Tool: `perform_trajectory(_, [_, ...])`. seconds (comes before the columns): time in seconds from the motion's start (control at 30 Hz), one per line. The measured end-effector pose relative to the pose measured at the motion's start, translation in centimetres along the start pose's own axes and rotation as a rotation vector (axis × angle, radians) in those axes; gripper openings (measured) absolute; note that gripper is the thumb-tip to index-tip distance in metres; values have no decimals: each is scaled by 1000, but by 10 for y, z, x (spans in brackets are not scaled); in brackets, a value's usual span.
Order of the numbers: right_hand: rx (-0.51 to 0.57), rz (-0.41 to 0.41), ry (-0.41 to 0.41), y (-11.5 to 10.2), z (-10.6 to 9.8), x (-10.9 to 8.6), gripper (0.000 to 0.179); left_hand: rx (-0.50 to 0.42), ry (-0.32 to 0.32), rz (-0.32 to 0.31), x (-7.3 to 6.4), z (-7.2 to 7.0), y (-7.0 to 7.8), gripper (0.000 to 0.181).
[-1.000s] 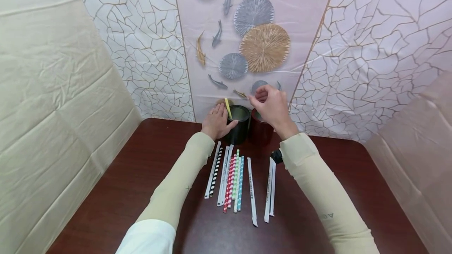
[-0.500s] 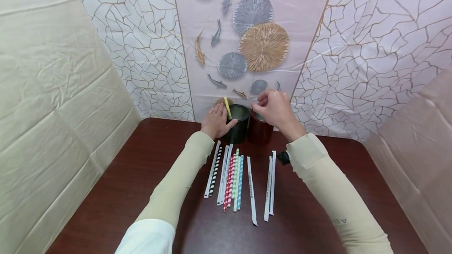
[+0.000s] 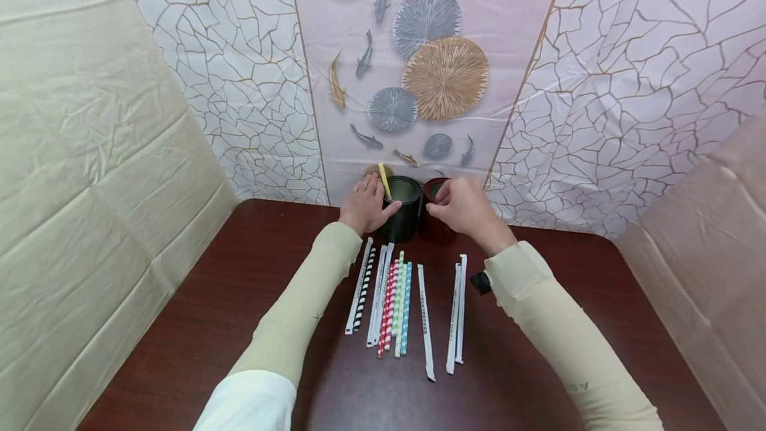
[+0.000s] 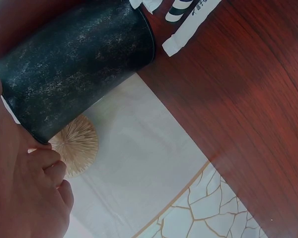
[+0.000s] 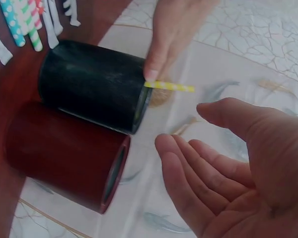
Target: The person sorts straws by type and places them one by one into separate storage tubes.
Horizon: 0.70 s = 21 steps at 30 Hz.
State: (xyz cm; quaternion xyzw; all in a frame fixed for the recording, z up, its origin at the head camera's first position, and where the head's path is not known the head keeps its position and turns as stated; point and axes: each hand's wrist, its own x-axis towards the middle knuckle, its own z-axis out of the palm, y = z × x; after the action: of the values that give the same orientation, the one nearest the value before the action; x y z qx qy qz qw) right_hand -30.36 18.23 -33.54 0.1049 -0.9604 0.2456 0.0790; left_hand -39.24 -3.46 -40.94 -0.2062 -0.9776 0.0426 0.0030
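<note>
My left hand [image 3: 364, 206] holds the left side of a black cup [image 3: 402, 221], thumb on the near side of its rim and fingers on the far side. A yellow straw [image 3: 383, 180] leans out of this cup between that thumb and the fingers; its white dots show in the right wrist view. Beside it stands a dark red cup [image 3: 437, 230], close against the black one. Over the red cup's right side is my right hand [image 3: 465, 208]. The right wrist view shows that hand [image 5: 238, 171] holding nothing, its thumb apart from the bent fingers.
On the brown table [image 3: 526, 351] lie a black-striped straw [image 3: 364, 290], red straws [image 3: 387, 311], green straws [image 3: 399, 294] and a blue straw [image 3: 406, 309]. Several paper-wrapped straws [image 3: 425, 321] lie among and beside them. A patterned cloth [image 3: 443, 78] hangs behind the cups.
My right hand has come down from above the red cup to the right side of its rim, uncovering more of the opening. The left hand has stayed on the black cup.
</note>
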Motion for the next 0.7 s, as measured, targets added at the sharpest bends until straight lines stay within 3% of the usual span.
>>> perform_trajectory(0.3, [-11,34,-107,9,26,-7,26,-9,-2,-6,0,1,-1,86])
perform_trajectory(0.7, [70,110,-191,20,70,-18,23,-22,3,-10,0,1,0,86])
